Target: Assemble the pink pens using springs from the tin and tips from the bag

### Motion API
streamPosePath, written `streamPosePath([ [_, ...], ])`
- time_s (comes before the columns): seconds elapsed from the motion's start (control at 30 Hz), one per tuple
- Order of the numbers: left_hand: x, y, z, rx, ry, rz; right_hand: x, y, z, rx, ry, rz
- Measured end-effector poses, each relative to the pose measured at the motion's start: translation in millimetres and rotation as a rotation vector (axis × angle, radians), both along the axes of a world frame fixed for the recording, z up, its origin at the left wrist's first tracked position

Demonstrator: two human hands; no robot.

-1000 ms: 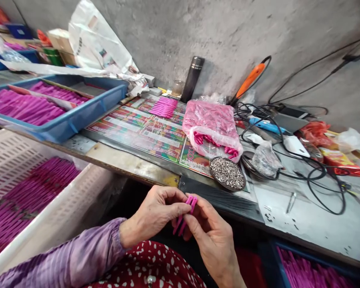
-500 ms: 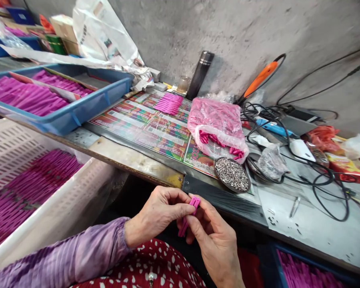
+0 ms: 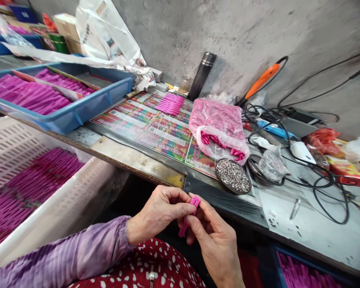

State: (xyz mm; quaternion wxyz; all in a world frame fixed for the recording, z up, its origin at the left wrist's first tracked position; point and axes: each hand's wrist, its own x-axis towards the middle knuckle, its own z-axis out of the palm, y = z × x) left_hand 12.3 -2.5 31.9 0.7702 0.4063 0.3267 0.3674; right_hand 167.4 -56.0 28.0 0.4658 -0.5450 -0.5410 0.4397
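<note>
Just off the bench's front edge, a narrow pink plastic piece [image 3: 195, 201] with slots along its upper end is held between both hands, tilted. My left hand [image 3: 162, 212] pinches its upper part between thumb and fingers. Around its middle, my right hand [image 3: 214, 236] is closed, with the thumb pressed close beneath the left thumb. Fingers cover part of the piece, and its lower end shows below them. Small shiny metal pins [image 3: 232, 175] fill a dark round dish on the bench ahead of my right hand.
Behind the dish lies a plastic bag [image 3: 217, 120] of pink parts. A row of pink pieces [image 3: 170, 104] rests near a black flask [image 3: 202, 76]. At left are a blue tray [image 3: 102, 100] and a white crate [image 3: 87, 180], both holding pink pieces. Cables [image 3: 321, 182] tangle at right.
The view has shifted very slightly. Both hands keep the same grip on the pink plastic piece.
</note>
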Motion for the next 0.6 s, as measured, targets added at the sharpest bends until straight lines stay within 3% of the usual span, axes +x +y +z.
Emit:
streamPosePath([
  [0.27,3,7,4.7,0.045,-0.028,0.009,-2,8,12.3,0.045,-0.015,-0.053],
  [0.6,17,52,49.8,0.246,-0.070,0.021,15,52,52.3,0.205,-0.195,-0.073],
])
